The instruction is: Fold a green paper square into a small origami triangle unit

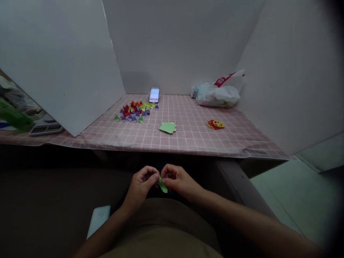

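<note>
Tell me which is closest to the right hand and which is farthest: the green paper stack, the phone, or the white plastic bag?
From the right hand, in the head view:
1. Green paper stack, on the table's near middle, just above the hands.
2. Phone, at the back wall, slightly left.
3. White plastic bag, in the back right corner.
Phone and bag are fairly close to call.

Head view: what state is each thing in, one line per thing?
Green paper: folded, pinched between both hands, below the table edge.
Left hand: shut on the paper.
Right hand: shut on the paper.
Folded pieces: many colours, clustered on the table.
Paper stack: green on top, lying flat.
Phone: screen lit, propped at the back wall.
Plastic bag: crumpled, lying on its side.
Red and yellow piece: lying flat.
</note>
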A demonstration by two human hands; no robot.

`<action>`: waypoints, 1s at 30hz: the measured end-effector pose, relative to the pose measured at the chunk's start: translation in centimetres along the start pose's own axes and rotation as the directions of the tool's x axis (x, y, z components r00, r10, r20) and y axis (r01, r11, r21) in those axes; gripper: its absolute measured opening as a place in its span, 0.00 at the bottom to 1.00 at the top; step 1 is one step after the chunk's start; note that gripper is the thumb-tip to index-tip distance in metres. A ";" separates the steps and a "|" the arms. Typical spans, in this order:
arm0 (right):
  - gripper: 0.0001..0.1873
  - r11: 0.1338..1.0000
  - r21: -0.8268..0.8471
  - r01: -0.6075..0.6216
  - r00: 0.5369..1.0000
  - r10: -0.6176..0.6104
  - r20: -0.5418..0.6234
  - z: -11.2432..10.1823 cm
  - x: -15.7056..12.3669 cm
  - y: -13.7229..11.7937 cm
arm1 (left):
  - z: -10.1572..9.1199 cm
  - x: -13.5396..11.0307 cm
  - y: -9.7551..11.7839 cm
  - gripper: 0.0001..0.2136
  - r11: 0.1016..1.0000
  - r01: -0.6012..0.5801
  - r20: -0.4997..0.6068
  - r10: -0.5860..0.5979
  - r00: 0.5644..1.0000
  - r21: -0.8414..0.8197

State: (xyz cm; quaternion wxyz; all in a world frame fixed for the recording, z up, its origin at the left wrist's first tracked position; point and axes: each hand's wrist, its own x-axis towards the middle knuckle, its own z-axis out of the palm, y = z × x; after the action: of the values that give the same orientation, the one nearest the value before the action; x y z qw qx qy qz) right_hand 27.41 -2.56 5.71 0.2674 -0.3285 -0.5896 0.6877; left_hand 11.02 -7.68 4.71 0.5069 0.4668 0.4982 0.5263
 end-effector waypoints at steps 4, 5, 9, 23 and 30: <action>0.06 1.000 -0.031 -0.001 1.000 0.000 -0.030 0.0 0.0 0.0 | 0.2 0.1 0.1 0.07 1.000 -0.001 -0.009 0.001 1.000 0.031; 0.06 0.999 -0.044 0.004 0.999 -0.006 -0.040 0.1 0.0 0.0 | 0.2 0.1 0.1 0.07 0.999 -0.007 -0.011 0.007 1.000 0.041; 0.05 0.990 -0.132 0.043 0.996 -0.053 -0.071 0.1 0.1 0.1 | 0.3 0.0 0.2 0.07 0.995 -0.033 -0.003 0.033 0.999 0.099; 0.07 0.988 -0.140 0.056 0.990 -0.073 -0.119 0.4 -0.1 0.0 | 0.5 0.2 0.1 0.09 1.000 0.008 -0.059 -0.008 0.998 -0.012; 0.07 0.991 -0.112 0.078 0.985 -0.094 -0.143 0.4 0.0 0.5 | 0.7 -0.1 0.5 0.09 0.997 0.074 -0.066 -0.073 0.995 0.016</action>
State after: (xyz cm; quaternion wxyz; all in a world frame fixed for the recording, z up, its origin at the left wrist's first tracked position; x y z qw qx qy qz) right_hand 27.09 -2.90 5.27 0.3222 -0.3665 -0.6174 0.6170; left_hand 11.72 -7.77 5.23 0.5051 0.4352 0.5362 0.5177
